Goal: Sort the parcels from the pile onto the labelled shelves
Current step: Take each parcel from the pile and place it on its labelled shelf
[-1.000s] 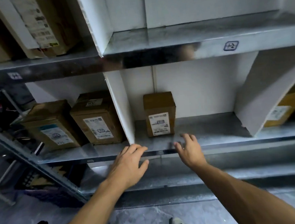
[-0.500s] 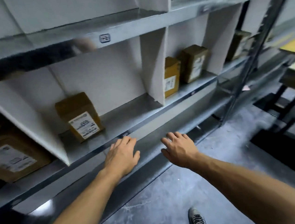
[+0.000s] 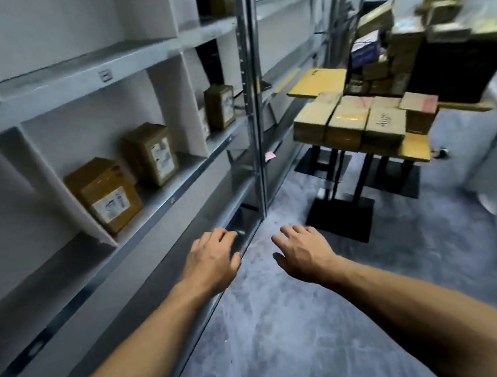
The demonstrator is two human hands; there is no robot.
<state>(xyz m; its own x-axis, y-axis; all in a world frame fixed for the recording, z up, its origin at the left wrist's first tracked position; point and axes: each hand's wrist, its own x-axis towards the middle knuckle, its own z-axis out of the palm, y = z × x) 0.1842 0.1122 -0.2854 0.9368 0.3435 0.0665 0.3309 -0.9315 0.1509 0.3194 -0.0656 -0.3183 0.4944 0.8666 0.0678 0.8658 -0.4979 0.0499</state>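
My left hand point(image 3: 211, 259) and my right hand point(image 3: 302, 251) hover empty in front of me, fingers relaxed, over the lowest shelf edge and the floor. The metal shelves point(image 3: 164, 201) run along my left, split by white dividers. A brown parcel point(image 3: 105, 195) with a white label stands in one compartment, beside another parcel point(image 3: 151, 153). A third parcel point(image 3: 219, 106) stands further along. The parcel pile point(image 3: 352, 119) lies on small tables ahead to the right, with more boxes point(image 3: 403, 51) stacked behind it.
A steel upright post point(image 3: 250, 98) divides the shelving units. Black table bases point(image 3: 341, 217) stand on the grey floor. A white cabinet edge point(image 3: 495, 142) is at the far right. A small label point(image 3: 105, 75) is on the upper shelf edge.
My view has swung right, away from the compartment with the single parcel and toward the tables with the pile. Both hands have drawn back from the shelf edge, still empty.
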